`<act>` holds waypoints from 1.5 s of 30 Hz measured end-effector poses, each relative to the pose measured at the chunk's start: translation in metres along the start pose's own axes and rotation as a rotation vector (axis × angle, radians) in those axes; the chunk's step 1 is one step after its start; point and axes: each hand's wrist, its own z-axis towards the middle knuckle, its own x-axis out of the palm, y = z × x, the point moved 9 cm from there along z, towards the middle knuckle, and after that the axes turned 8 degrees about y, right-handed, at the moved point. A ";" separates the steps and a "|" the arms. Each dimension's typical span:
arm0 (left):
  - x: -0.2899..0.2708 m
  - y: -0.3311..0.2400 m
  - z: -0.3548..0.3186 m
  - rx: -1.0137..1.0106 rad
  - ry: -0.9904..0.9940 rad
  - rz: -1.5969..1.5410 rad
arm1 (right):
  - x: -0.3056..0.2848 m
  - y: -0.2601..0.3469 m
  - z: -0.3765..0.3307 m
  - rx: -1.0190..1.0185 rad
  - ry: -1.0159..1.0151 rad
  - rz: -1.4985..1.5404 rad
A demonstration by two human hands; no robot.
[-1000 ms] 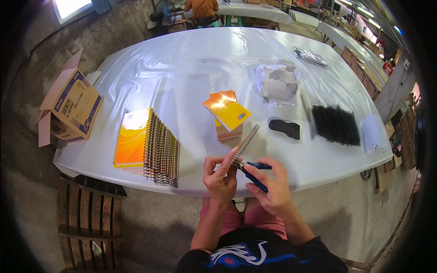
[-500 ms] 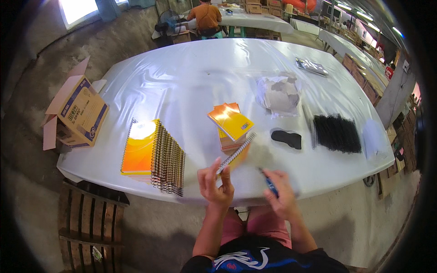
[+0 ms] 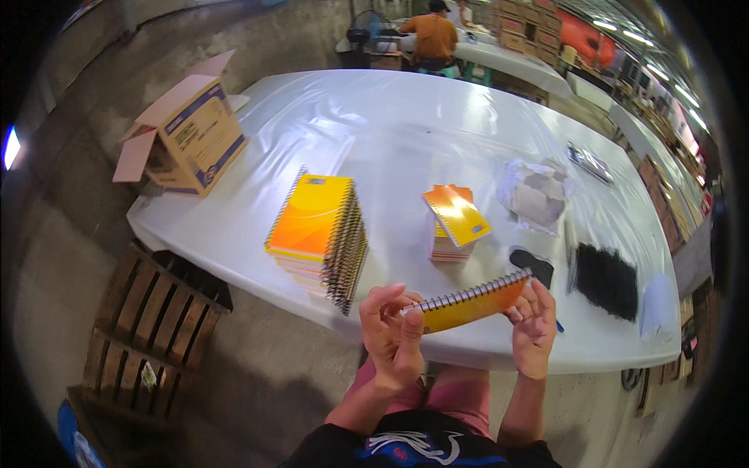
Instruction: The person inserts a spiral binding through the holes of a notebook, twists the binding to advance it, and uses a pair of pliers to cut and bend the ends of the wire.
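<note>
Between my two hands is a spiral notebook (image 3: 477, 305) with a yellow and orange cover, tilted with its coil edge up. My left hand (image 3: 396, 335) pinches its left end by thumb and fingers. At the other end, my right hand (image 3: 534, 327) grips the corner near the coil's end. A small blue piece of a tool (image 3: 559, 327) shows on the table beside my right hand; the rest is hidden. To the left stands a tall stack of spiral notebooks (image 3: 310, 222). Beyond my hands is a smaller pile of notebooks (image 3: 459, 217).
A black flat object (image 3: 534, 265) and a heap of black coils (image 3: 607, 282) lie to the right, near crumpled plastic and paper (image 3: 538, 193). An open carton (image 3: 199, 140) stands at the table's far left. A wooden pallet-like seat (image 3: 148, 335) is lower left. Another person (image 3: 434, 37) sits beyond.
My right hand has let go of the blue tool and taken the notebook's right end. The notebook has turned closer to level, its cover now facing me. The whole view has swung left.
</note>
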 end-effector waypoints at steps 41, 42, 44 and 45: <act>-0.133 -0.101 0.031 0.571 -0.523 0.532 | 0.003 -0.091 0.187 0.097 -0.168 -1.457; -0.108 -0.127 0.015 0.748 -0.393 0.454 | -0.034 -0.094 0.178 0.318 -0.194 -1.559; -0.064 -0.159 -0.028 0.985 -0.285 0.238 | -0.073 -0.122 0.168 0.541 -0.050 -1.433; -0.045 -0.161 -0.035 1.002 -0.154 0.177 | -0.086 -0.139 0.160 0.661 0.021 -1.368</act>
